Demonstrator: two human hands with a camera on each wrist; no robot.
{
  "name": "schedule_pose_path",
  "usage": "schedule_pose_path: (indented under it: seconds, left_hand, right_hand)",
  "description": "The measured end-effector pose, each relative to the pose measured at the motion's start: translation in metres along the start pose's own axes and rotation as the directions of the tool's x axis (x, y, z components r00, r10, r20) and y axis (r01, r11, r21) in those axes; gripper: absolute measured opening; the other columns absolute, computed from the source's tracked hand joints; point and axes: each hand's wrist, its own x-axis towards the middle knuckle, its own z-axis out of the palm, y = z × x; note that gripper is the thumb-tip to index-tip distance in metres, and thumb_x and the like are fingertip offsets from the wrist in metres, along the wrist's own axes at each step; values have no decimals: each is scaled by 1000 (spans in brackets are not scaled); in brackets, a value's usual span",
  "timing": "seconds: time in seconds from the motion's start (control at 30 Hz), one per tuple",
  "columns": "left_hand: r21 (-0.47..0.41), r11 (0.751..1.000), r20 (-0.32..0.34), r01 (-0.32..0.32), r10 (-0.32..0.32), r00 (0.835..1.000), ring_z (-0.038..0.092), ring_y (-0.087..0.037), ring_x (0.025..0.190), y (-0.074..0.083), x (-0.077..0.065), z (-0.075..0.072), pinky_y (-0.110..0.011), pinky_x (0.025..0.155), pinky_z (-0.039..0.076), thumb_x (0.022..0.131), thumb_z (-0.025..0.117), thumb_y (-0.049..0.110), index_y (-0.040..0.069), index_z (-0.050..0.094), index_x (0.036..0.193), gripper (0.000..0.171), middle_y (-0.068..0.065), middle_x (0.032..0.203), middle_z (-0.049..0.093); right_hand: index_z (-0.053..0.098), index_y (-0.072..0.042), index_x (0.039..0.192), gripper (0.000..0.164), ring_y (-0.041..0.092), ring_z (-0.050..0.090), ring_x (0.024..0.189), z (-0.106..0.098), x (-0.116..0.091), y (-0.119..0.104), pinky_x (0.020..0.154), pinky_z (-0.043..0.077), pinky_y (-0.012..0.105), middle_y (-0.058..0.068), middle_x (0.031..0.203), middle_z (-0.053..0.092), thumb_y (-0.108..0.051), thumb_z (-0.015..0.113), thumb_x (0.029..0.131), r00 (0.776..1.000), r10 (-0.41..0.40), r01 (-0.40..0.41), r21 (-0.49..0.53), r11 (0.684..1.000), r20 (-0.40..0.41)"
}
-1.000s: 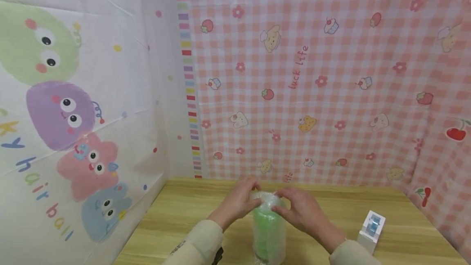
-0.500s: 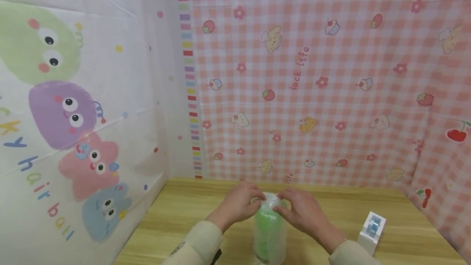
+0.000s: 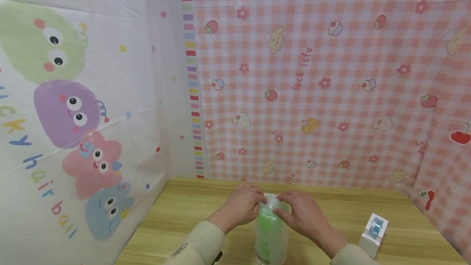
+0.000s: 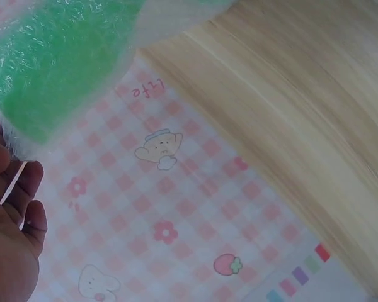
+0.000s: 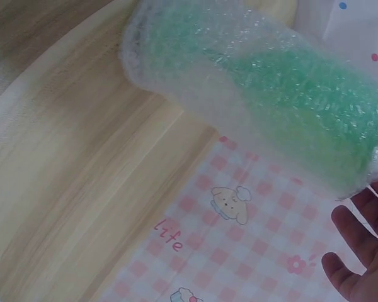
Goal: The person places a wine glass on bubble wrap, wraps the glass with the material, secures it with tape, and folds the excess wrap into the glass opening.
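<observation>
A green cylinder-like thing wrapped in clear bubble wrap stands upright on the wooden table, near the front. The wrapping hides what the green thing is. My left hand pinches the wrap's upper edge from the left, fingers bent over the top. From the right, my right hand grips the same top edge between thumb and forefinger. In the left wrist view the bubble wrap runs down to the left fingertips. The right wrist view shows the bubble wrap meeting the right hand, whose other fingers are spread away.
To the right stands a white tape dispenser with a bluish roll in its top. The wooden table meets a pink checked cloth behind and a white cartoon-printed cloth on the left.
My left fingers have moved inward along the top of the wrap, and the left thumb has tucked under them. The right hand keeps its hold. The head view has turned slightly left.
</observation>
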Motion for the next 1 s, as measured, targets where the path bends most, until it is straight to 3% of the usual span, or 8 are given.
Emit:
schedule_pose_path:
  seconds: [0.2, 0.37, 0.5, 0.8, 1.0]
  left_hand:
    - [2, 1000, 8, 10, -10, 1000, 58, -14, 111, 1, 1, 3, -35, 95, 47, 90, 58, 8, 23, 77, 105, 29, 7, 113, 69]
    - [24, 999, 38, 37, -38, 999, 54, -15, 118, 3, 1, 3, -45, 108, 38, 91, 55, 9, 27, 77, 106, 31, 10, 116, 67]
    - [58, 998, 48, 36, -39, 998, 55, -15, 119, 5, 2, 1, -48, 113, 31, 93, 54, 10, 28, 77, 105, 32, 10, 116, 67]
    - [79, 997, 48, 22, -26, 999, 55, -16, 118, 6, -1, 5, -51, 114, 28, 93, 54, 14, 28, 77, 104, 29, 11, 113, 67]
    - [94, 995, 35, 17, -20, 999, 56, -15, 115, 3, -3, 8, -52, 115, 26, 94, 54, 15, 28, 78, 102, 29, 12, 109, 68]
  right_hand:
    - [71, -7, 117, 42, 30, 65, 103, -1, -3, -1, 87, 52, 53, 8, 118, 67, -29, 80, 83, 998, -52, 51, -36, 998, -24]
    - [70, -9, 120, 43, 28, 62, 109, 0, -7, 1, 91, 49, 54, 5, 120, 66, -32, 78, 85, 988, -144, 140, -82, 987, -50]
    - [71, -14, 120, 42, 23, 60, 111, -1, -8, 2, 94, 46, 52, -1, 117, 68, -40, 74, 87, 982, -186, 183, -103, 978, -24]
    - [72, -15, 116, 51, 30, 56, 117, -9, -3, -7, 103, 35, 63, 1, 118, 68, -53, 75, 81, 983, -140, 151, -86, 985, 122]
    - [71, -14, 117, 55, 33, 54, 122, -6, -3, -8, 105, 31, 66, 3, 120, 68, -53, 78, 79, 980, -132, 147, -91, 985, 151]
